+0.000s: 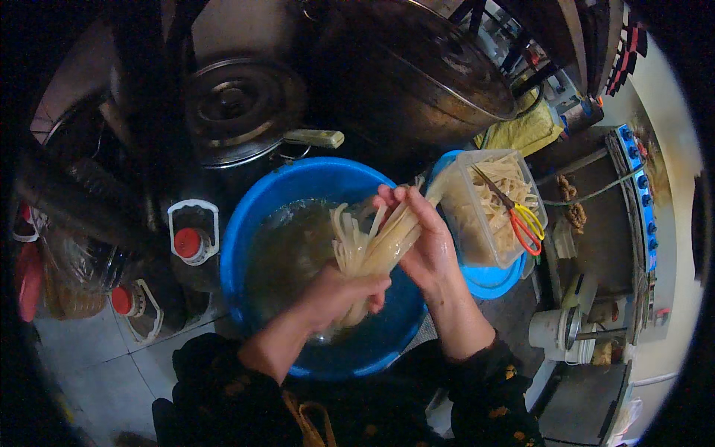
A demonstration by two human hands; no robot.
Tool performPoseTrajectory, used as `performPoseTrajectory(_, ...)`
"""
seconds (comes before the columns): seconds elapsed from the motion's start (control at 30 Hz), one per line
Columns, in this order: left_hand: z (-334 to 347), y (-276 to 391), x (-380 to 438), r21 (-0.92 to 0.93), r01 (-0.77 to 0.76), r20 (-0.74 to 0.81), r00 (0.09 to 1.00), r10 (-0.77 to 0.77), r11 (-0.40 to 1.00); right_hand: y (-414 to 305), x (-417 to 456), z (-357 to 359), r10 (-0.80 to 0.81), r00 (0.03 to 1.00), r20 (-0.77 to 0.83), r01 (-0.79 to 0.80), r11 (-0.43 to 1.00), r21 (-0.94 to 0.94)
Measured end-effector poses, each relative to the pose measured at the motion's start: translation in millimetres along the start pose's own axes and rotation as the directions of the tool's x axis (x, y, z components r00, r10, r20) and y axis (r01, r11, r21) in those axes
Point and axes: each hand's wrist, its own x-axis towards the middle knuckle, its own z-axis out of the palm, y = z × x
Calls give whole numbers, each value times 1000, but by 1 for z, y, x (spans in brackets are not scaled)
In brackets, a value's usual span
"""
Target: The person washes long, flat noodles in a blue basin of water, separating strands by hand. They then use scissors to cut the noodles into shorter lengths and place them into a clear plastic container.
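Observation:
Both my hands hold one bundle of wet, flat pale noodles (394,240) above a blue plastic basin (234,240). My left hand (341,293) grips the bundle at its lower left, with loose ends fanning up past the fist. Around its upper right side my right hand (427,240) is curled, fingers bent over the strands. Cloudy water (285,251) fills the lower part of the basin. Right of my right hand, a clear plastic container (469,234) is filled with cut flat noodle strips (497,223). Scissors with red and yellow handles (522,223) lie across its top.
The container stands on a round blue lid or tub (491,282). Behind the basin are a lidded pot (234,112) and a large metal pot (447,100). Jugs with red caps (190,243) stand at left on the tiled floor (84,357). At right is a white bucket (550,329).

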Motion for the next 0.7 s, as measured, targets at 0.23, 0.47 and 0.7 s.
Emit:
performPoseTrajectory(0.23, 10, 2, 6, -246, -229, -263, 951, 163, 942, 5, -1, 5, -107, 987, -124, 113, 992, 47)
performPoseTrajectory(0.47, 7, -4, 3, -110, -47, -241, 970, 19, 993, 13, 0, 9, -226, 962, -154, 203, 968, -149)
performPoseTrajectory(0.7, 3, -2, 0, -226, -183, -119, 980, 159, 957, 16, -1, 2, -54, 975, -214, -5, 964, -266)
